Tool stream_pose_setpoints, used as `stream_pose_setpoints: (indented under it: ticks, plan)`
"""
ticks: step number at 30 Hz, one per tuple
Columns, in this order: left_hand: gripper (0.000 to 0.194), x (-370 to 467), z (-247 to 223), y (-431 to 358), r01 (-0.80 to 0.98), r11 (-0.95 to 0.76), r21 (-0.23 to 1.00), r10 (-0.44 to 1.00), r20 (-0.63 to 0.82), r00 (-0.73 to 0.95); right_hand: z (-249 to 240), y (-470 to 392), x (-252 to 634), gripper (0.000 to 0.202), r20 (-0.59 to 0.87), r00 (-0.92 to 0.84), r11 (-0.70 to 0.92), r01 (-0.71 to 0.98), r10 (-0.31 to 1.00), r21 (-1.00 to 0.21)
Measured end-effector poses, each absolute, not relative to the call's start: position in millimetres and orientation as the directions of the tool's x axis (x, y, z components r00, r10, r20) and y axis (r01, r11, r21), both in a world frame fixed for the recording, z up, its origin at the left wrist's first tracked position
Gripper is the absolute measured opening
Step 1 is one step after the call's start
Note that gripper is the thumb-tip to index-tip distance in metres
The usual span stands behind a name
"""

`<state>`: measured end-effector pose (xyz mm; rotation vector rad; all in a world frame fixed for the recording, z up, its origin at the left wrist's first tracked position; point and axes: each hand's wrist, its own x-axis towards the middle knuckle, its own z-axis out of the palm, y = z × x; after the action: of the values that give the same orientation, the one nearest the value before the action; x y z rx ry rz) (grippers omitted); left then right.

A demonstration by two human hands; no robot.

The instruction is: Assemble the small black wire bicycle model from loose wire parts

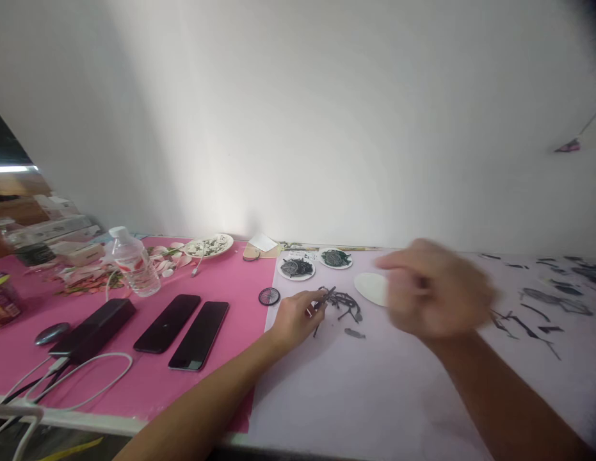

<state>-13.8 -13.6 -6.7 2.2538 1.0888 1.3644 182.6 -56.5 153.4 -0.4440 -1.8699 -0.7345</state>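
My left hand (298,315) pinches a thin black toy bicycle frame (344,299) at its left end, low over the white part of the table. A small grey piece (354,333) lies just below the frame. Left of the hand is a black spoked toy wheel (269,296). My right hand (436,291) is raised to the right of a white oval plate (371,288) and covers its edge. Motion smears its fingers, which look curled; whether they hold anything cannot be seen.
Two white plates hold spoked wheels: a near one (296,278) and a far one (349,264). Several dark parts (535,331) lie at right. On the pink cover are two phones (168,323), a black power brick (93,330), a water bottle (134,262) and white cables (127,358).
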Motion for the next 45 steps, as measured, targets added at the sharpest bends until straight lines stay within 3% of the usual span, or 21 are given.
stream_pose_setpoints:
  ticks: [2, 4, 8, 10, 11, 14, 19, 23, 27, 33, 35, 41, 45]
  plan:
    - [0.028, -13.7, -6.8, -13.3, 0.457, -0.67, 0.585, 0.731, 0.628, 0.268, 130.0, -32.6, 175.2, 0.013, 0.892, -0.452, 0.754, 0.585, -0.004, 0.3]
    - [0.027, -13.6, -7.2, -12.7, 0.463, -0.672, 0.578, 0.726, 0.637, 0.26, 97.2, -7.4, 173.4, 0.013, 0.845, -0.523, 0.768, 0.585, 0.112, 0.26]
    - [0.028, -13.0, -7.7, -12.3, 0.456, -0.685, 0.568, 0.708, 0.666, 0.235, 39.2, 18.5, 186.4, 0.01, 0.818, -0.494, 0.795, 0.602, 0.294, 0.078]
    - [0.029, -12.4, -6.8, -12.8, 0.459, -0.67, 0.583, 0.719, 0.665, 0.204, 26.7, 16.4, 193.9, 0.007, 0.851, -0.425, 0.806, 0.592, 0.309, 0.004]
    - [0.029, -12.1, -6.0, -13.1, 0.461, -0.66, 0.593, 0.725, 0.662, 0.188, 24.7, 13.2, 196.3, 0.006, 0.861, -0.411, 0.815, 0.58, 0.3, -0.007]
    - [0.029, -11.7, -4.0, -13.7, 0.46, -0.649, 0.606, 0.733, 0.66, 0.164, 27.2, 3.6, 196.2, 0.007, 0.809, -0.393, 0.784, 0.608, 0.436, -0.127]
    - [0.031, -12.8, -4.5, -12.4, 0.475, -0.643, 0.601, 0.736, 0.656, 0.167, 29.6, 0.5, 183.8, 0.008, 0.663, -0.572, 0.76, 0.65, 0.482, 0.008]
    - [0.031, -13.7, -4.2, -12.3, 0.476, -0.646, 0.597, 0.733, 0.66, 0.166, 30.8, -1.2, 177.9, 0.013, 0.629, -0.568, 0.738, 0.675, 0.531, -0.013]
    - [0.03, -13.5, -0.5, -15.0, 0.471, -0.652, 0.594, 0.729, 0.663, 0.173, 32.3, -3.9, 176.8, 0.017, 0.619, -0.547, 0.75, 0.653, 0.564, -0.106]
    - [0.029, -12.2, 0.7, -16.3, 0.47, -0.655, 0.591, 0.728, 0.66, 0.185, 19.1, -0.1, 174.1, 0.027, 0.529, -0.456, 0.69, 0.576, 0.716, -0.438]
    - [0.03, -12.0, 0.3, -15.6, 0.472, -0.656, 0.589, 0.727, 0.662, 0.185, 14.5, 0.8, 173.7, 0.03, 0.51, -0.437, 0.668, 0.552, 0.741, -0.499]
    - [0.031, -11.6, 4.8, -19.2, 0.449, -0.667, 0.595, 0.722, 0.664, 0.193, 10.5, -1.7, 175.8, 0.011, 0.56, -0.386, 0.676, 0.497, 0.733, -0.543]
    - [0.029, -11.6, 6.0, -19.7, 0.443, -0.678, 0.587, 0.711, 0.676, 0.194, 8.1, -1.6, 175.2, 0.009, 0.578, -0.388, 0.691, 0.499, 0.718, -0.523]
